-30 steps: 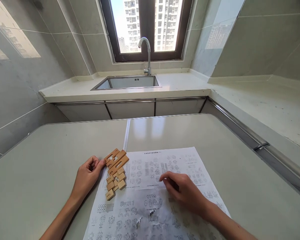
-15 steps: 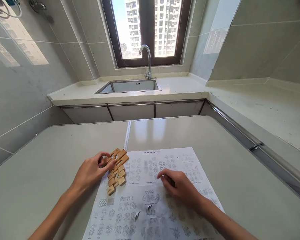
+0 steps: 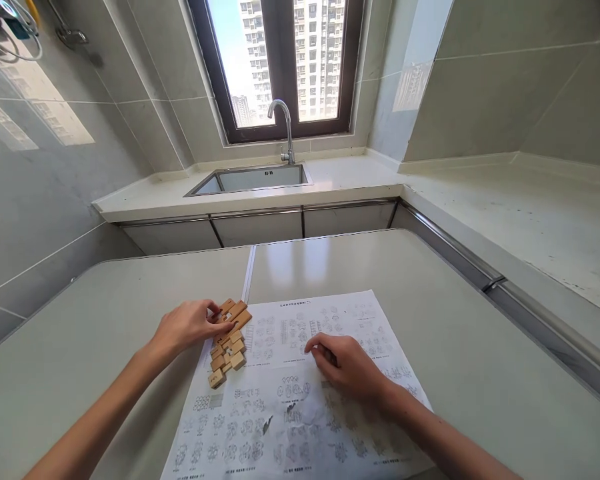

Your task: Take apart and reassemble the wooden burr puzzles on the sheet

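Note:
My left hand (image 3: 193, 323) is at the far end of a cluster of interlocking wooden puzzle pieces (image 3: 233, 343), with thumb and fingers closed on one of the notched sticks. Longer orange-brown sticks (image 3: 239, 315) lie at the top of the cluster, some with slots. Shorter, paler blocks lie below them, and a single block (image 3: 217, 379) forms the near end. Under the pieces is a large printed sheet (image 3: 290, 373) covered in small line diagrams. My right hand (image 3: 347, 365) rests on the sheet's right half, its fingers curled in and nothing visible in them.
The sheet lies on a pale table (image 3: 155, 280) with a seam (image 3: 249, 273) running away from me. Small torn spots mark the paper. Past the table are a counter (image 3: 350, 177), a sink (image 3: 260, 179), a faucet (image 3: 287, 130) and a window. Another counter (image 3: 530, 207) runs along the right.
The whole view has shifted slightly as my head moved. My left hand stays at the wooden pieces, its thumb slightly shifted across the sticks. My right hand keeps its curled pose on the sheet.

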A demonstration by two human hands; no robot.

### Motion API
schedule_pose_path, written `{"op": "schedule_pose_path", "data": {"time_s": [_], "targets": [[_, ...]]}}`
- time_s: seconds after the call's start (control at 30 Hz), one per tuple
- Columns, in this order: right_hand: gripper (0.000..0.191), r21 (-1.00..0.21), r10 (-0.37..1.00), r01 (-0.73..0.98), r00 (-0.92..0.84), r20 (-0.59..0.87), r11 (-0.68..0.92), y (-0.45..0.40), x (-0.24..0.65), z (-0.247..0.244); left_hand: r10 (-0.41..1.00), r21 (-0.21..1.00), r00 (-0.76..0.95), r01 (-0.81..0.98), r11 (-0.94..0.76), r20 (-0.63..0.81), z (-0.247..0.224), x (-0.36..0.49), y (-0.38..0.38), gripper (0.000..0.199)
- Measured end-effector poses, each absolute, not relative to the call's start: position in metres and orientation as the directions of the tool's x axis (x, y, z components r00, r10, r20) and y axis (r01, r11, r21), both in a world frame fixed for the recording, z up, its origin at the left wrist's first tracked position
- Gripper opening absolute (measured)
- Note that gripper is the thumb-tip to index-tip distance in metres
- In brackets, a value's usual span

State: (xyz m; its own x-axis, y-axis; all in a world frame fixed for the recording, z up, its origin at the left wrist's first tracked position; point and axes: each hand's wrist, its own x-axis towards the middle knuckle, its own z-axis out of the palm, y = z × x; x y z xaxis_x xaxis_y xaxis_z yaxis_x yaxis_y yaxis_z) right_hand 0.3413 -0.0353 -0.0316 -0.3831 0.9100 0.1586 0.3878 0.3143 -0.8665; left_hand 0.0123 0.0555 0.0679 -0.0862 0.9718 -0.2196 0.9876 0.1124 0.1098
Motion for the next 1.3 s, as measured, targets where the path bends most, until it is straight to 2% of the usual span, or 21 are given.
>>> {"op": "schedule_pose_path", "data": {"time_s": [0.13,0.3,0.93,1.3], "targets": [[0.023,-0.857,0.911,0.403,-0.379,0.164,0.322,-0.035,0.341,-0.031,0.970,0.073,-0.064,0.994,0.083,-0.234,0.066,0.018,0.058,0.047],[0.023,-0.858,0.911,0.400,-0.376,0.169,0.324,-0.034,0.341,-0.030,0.983,0.117,-0.021,0.992,0.043,-0.182,0.063,0.020,0.067,0.036],[0.022,-0.863,0.913,0.386,-0.368,0.178,0.324,-0.034,0.342,-0.027,0.986,0.060,0.067,0.996,-0.059,-0.155,0.066,0.054,0.091,0.030],[0.018,-0.896,0.919,0.330,-0.353,0.175,0.298,-0.032,0.343,-0.029,0.943,-0.061,0.249,0.961,-0.269,-0.222,0.061,0.121,0.073,0.032]]}}
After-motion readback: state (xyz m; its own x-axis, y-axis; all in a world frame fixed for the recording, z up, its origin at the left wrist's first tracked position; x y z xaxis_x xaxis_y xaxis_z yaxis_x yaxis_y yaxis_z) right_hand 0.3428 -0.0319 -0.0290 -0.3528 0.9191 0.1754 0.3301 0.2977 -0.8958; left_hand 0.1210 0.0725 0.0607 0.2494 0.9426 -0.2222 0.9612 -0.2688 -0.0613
